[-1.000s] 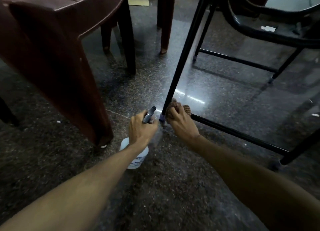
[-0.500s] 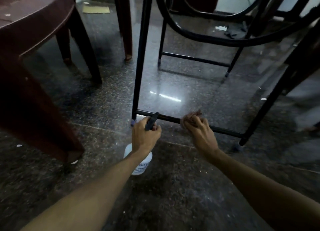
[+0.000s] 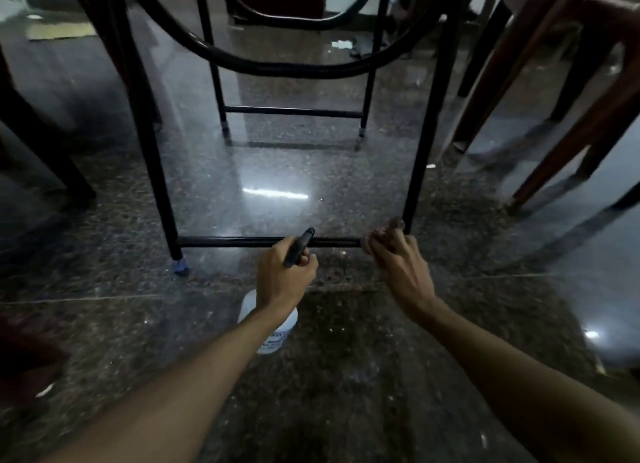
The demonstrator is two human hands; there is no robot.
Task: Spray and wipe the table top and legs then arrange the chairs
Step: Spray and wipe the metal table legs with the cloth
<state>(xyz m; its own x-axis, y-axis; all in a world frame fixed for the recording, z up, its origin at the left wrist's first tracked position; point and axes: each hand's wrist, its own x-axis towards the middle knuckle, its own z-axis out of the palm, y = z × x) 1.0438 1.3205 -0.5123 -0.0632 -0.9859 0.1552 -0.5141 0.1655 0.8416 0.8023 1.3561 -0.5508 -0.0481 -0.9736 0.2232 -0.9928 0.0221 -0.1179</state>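
I look under a black metal table. Its low crossbar (image 3: 239, 242) runs between the left leg (image 3: 152, 157) and the right leg (image 3: 426, 143). My left hand (image 3: 282, 279) grips the black trigger head of a white spray bottle (image 3: 277, 334), held just in front of the bar. My right hand (image 3: 398, 258) presses a brownish cloth (image 3: 394, 225) onto the bar's right end, beside the right leg. Most of the cloth is hidden under my fingers.
Dark red plastic chair legs (image 3: 571, 133) stand at the right and more dark legs (image 3: 41, 140) at the left. The table's far legs and rear crossbar (image 3: 294, 110) lie beyond. A black curved ring (image 3: 277, 67) hangs overhead. The floor is glossy speckled stone.
My right hand has slid the cloth rightwards along the crossbar, from the left leg to the right leg. My view shifted right, and the left hand followed with the bottle.
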